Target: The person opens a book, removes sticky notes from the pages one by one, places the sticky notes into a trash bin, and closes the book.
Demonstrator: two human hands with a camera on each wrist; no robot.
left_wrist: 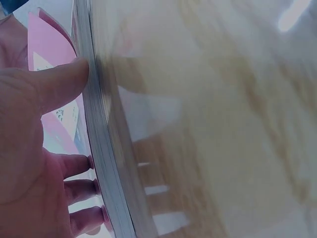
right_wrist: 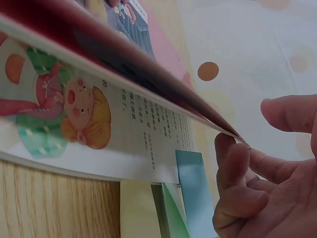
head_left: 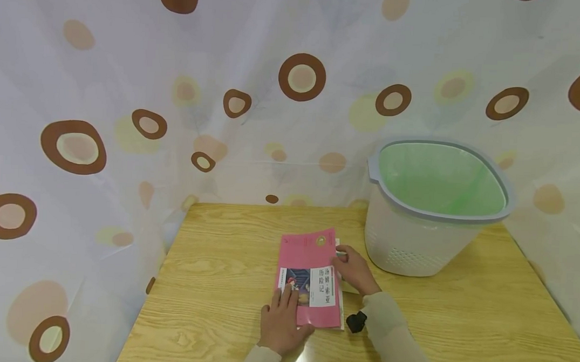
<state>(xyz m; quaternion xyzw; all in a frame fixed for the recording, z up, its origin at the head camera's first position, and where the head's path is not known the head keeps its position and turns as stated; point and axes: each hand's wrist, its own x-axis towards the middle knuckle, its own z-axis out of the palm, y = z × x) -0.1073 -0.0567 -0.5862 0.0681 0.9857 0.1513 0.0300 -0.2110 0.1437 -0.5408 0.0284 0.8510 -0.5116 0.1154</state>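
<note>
A pink paperback book (head_left: 308, 251) with a picture panel and Chinese characters lies on the wooden table. My left hand (head_left: 279, 321) rests on the lower left of its cover, fingers extended; the left wrist view has its thumb (left_wrist: 67, 82) along the page edges. At the upper right edge, my right hand (head_left: 356, 271) holds the cover and some leaves raised with curled fingers, its thumb apart from them in the right wrist view. Beneath is a page with a drawing of a blond child (right_wrist: 81, 109). Blue (right_wrist: 195, 173), green and yellow paper tabs stick out there.
A tall white laundry basket (head_left: 414, 235) with a grey rim and pale green inside stands at the table's back right, close beyond my right hand. A spotted curtain (head_left: 253, 141) hangs behind the table and along both sides. A small black device (head_left: 356, 322) is on my right wrist.
</note>
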